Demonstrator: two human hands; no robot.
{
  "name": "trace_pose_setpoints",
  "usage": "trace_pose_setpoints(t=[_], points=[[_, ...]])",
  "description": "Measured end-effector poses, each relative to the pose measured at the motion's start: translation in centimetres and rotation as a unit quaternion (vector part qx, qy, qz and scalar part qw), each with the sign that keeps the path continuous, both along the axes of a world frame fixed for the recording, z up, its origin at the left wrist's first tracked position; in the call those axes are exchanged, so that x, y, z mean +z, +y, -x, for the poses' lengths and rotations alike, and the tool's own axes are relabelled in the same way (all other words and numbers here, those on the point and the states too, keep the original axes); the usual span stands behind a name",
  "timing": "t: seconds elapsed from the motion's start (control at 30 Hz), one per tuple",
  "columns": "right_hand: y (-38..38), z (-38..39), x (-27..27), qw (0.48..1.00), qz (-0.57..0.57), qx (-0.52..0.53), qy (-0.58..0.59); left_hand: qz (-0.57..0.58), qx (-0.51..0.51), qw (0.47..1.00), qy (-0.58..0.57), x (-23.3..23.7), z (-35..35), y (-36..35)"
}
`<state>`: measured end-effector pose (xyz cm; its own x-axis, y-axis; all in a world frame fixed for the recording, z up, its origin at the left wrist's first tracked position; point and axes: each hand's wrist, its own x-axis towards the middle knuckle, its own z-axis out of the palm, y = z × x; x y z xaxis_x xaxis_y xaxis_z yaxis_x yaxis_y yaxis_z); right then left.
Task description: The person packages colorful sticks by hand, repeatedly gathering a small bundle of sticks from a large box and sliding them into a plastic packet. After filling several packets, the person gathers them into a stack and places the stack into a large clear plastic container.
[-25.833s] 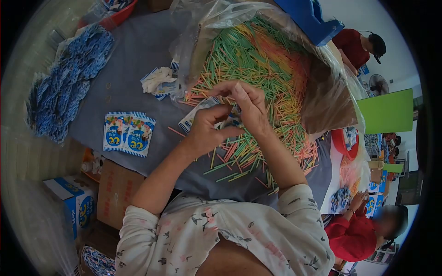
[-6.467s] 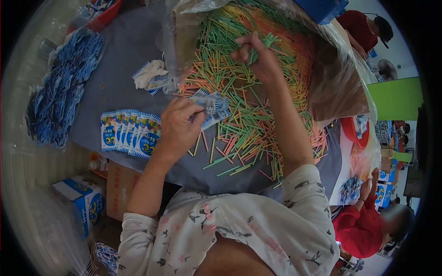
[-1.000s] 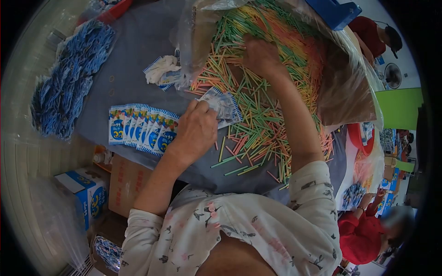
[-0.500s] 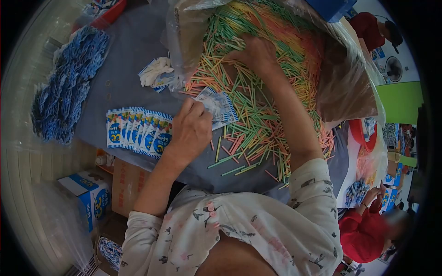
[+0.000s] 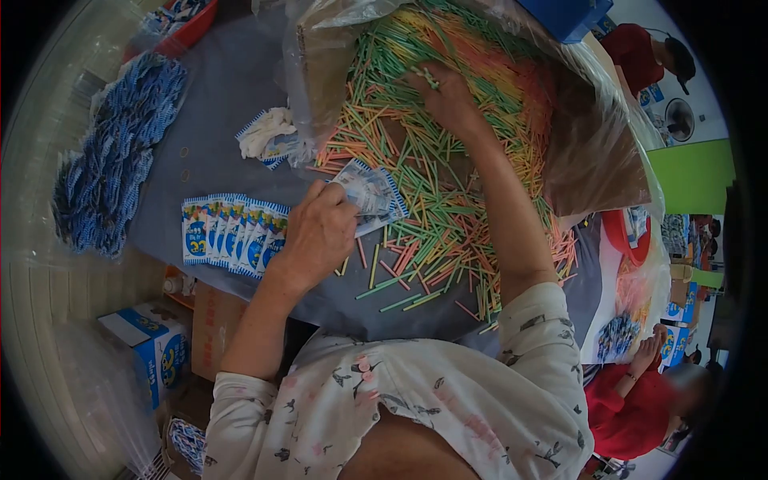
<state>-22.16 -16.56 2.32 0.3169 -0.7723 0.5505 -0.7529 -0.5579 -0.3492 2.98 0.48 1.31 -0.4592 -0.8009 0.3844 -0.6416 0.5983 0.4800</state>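
Observation:
My left hand (image 5: 318, 232) is closed on the edge of a small stack of clear-fronted packets (image 5: 372, 194) with blue striped ends. The stack lies at the near left edge of a big heap of thin coloured sticks (image 5: 448, 200), green, yellow and pink. Deep in the heap, my right hand (image 5: 450, 100) has its fingers curled around several green sticks (image 5: 430, 78), whose ends show at the fingertips. To the left of my left hand, blue-and-white printed packets (image 5: 232, 234) lie in an overlapping row.
A plastic-lined carton (image 5: 596, 152) surrounds the heap's far side. Bundled blue packets (image 5: 120, 152) lie at left, near a white crumpled glove-like item (image 5: 270, 132). Red bowls (image 5: 188, 28) stand at the table's edges. A person in red (image 5: 632, 408) works at right.
My right hand's fingers have curled in, and green stick ends now show at them. My left hand keeps its hold on the packets. The whole view has shifted slightly.

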Motion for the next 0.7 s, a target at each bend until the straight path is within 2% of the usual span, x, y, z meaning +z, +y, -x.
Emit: trace_pose_setpoints(t=[0.03, 0.07, 0.1, 0.17, 0.2, 0.27, 0.4, 0.47, 0.5, 0.57, 0.7], points=[[0.2, -0.2, 0.4, 0.985, -0.085, 0.035, -0.145, 0.003, 0.006, 1.0, 0.021, -0.1, 0.0, -0.1], [0.3, -0.5, 0.9, 0.941, -0.169, 0.069, -0.285, 0.005, 0.011, 0.999, 0.042, -0.2, 0.1, -0.2], [0.3, -0.6, 1.3, 0.941, -0.17, 0.071, -0.283, 0.005, 0.014, 0.999, 0.044, -0.1, 0.2, -0.2], [0.4, -0.7, 2.0, 0.887, -0.204, 0.079, -0.408, 0.08, 0.04, 0.995, 0.033, 0.3, 0.6, -0.1], [0.2, -0.4, 1.7, 0.887, -0.206, 0.079, -0.406, 0.078, 0.041, 0.995, 0.035, 0.0, 0.7, 0.0], [-0.4, 0.1, 1.0, 0.747, -0.308, 0.134, -0.574, 0.057, 0.044, 0.997, -0.002, -0.8, 0.9, 0.3], [1.0, -1.4, 2.0, 0.781, -0.265, 0.059, -0.562, 0.054, 0.045, 0.998, 0.0, -0.9, 0.7, 0.6], [0.4, -0.6, 1.6, 0.8, -0.307, 0.117, -0.502, 0.025, 0.045, 0.998, 0.034, -0.4, 0.4, 0.5], [0.5, -0.8, 1.4, 0.799, -0.306, 0.118, -0.503, 0.026, 0.046, 0.998, 0.033, -0.2, 0.3, 0.5], [0.9, -1.1, 1.0, 0.794, -0.28, 0.205, -0.499, -0.001, 0.032, 0.999, 0.016, 0.0, 0.0, 0.4], [2.2, -0.8, 1.1, 0.804, -0.31, 0.188, -0.472, -0.001, 0.041, 0.996, 0.074, 0.5, 0.0, -0.3]])
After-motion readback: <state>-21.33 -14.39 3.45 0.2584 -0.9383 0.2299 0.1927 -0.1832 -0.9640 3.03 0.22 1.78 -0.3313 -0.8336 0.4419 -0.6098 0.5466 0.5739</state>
